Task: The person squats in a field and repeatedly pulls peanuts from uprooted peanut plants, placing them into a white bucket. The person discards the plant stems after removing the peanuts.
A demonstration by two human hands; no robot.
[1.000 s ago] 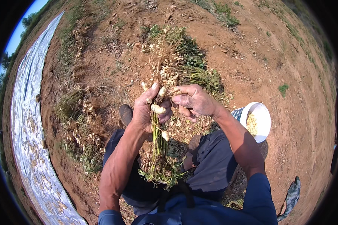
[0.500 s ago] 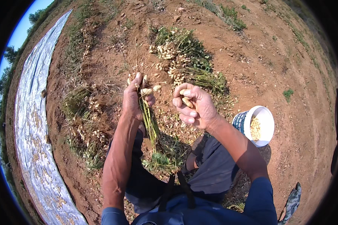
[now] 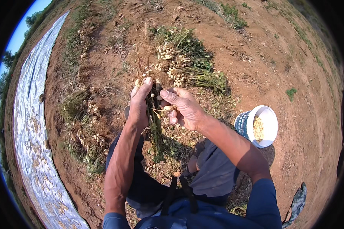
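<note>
My left hand is closed round an uprooted peanut plant, its green stems hanging down between my legs and pale pods showing near its roots. My right hand is beside it at the plant, fingers curled with thumb toward the left, gripping at peanut pods; exactly how many are in it is hidden. Just beyond my hands lies a heap of peanut plants with many pale pods on the soil.
A white bucket holding pale pods stands at the right. A long silvery sheet with scattered pods runs along the left. More uprooted plants lie between sheet and legs. A camouflage-patterned cloth lies at lower right.
Half a second ago my right hand was apart from the plant with pods in its fingers; it has moved left onto the plant. My left hand still holds the plant, having shifted slightly.
</note>
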